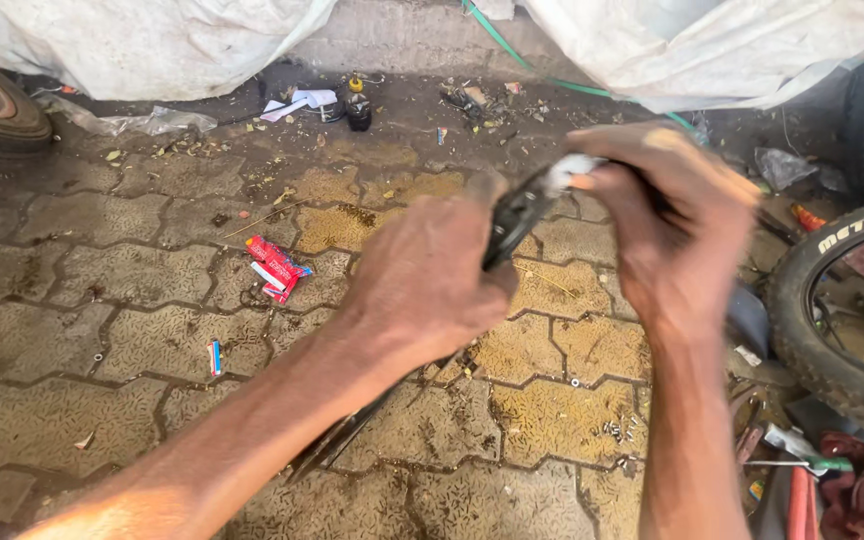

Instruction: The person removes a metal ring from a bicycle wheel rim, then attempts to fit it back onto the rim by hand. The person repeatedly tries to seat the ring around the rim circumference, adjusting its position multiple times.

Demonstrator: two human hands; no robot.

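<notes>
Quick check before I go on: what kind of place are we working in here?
Probably an outdoor roadside tyre or cycle repair spot. The ground is worn paving blocks with litter, a spoked wheel with a tyre lies at the right, and both hands, left hand and right hand, grip a long dark tool.

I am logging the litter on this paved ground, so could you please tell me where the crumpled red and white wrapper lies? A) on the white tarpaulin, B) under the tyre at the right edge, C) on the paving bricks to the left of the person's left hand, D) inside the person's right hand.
C: the crumpled red and white wrapper lies flat on the paving bricks, left of the left hand and apart from it.
</notes>
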